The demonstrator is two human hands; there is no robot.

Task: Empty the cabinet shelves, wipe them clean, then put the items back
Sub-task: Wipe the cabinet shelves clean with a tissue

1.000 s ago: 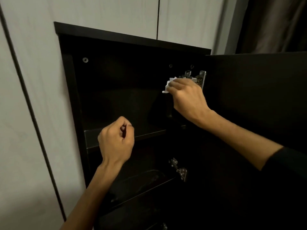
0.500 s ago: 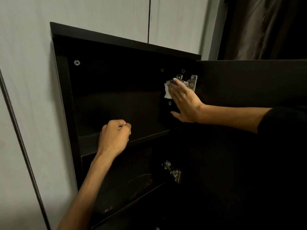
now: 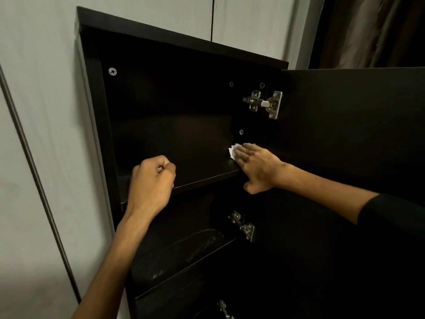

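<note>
The dark cabinet [image 3: 184, 40] stands open with nothing on its top shelf [image 3: 202, 173]. My right hand [image 3: 257, 166] lies flat with straight fingers against the cabinet's inner right side, just above the shelf's right end. It presses a small white wipe [image 3: 232, 150] there, and only the wipe's edge shows past my fingertips. My left hand [image 3: 153, 183] is curled into a fist in front of the shelf's front edge, holding nothing that I can see.
The cabinet door [image 3: 349, 125] hangs open to the right on a metal hinge [image 3: 264, 103]. A lower shelf [image 3: 184, 249] shows dusty smears, with a second hinge [image 3: 243, 226] beside it. Pale wall panels [image 3: 41, 134] flank the cabinet on the left.
My right hand has slid down the inner right side, from beside the upper hinge to just above the shelf, flattening on the wipe. My left fist stays near the shelf edge.
</note>
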